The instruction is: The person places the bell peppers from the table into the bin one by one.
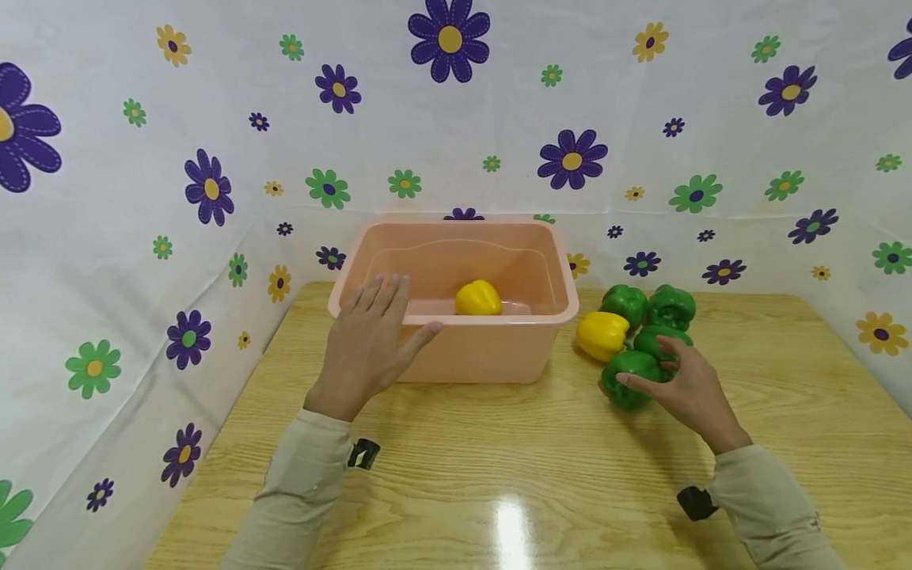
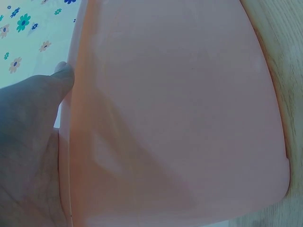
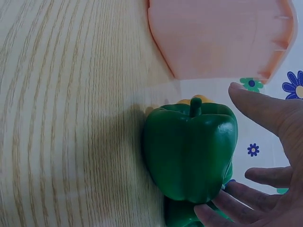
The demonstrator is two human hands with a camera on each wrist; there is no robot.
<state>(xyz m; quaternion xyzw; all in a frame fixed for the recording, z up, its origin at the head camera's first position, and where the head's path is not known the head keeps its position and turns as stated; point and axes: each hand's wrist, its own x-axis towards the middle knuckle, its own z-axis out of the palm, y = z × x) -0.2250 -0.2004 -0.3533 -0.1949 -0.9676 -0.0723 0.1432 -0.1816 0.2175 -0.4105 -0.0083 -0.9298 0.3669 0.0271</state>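
Observation:
My left hand (image 1: 370,336) rests over the front left rim of a pink plastic tub (image 1: 470,352), its fingers straight. In the left wrist view the thumb (image 2: 66,74) lies along the tub's rim. A yellow bell pepper (image 1: 478,298) sits inside the tub. My right hand (image 1: 689,388) is spread at the nearest green bell pepper (image 1: 631,380), which stands on the table. The right wrist view shows the thumb (image 3: 253,106) apart from this pepper and the lower fingertips right at its base.
Behind the nearest pepper, more green bell peppers (image 1: 670,307) and a yellow bell pepper (image 1: 602,336) cluster to the right of the tub. All stand on a wooden table (image 1: 456,443). A white flower-patterned sheet (image 1: 499,103) hangs behind and along the left.

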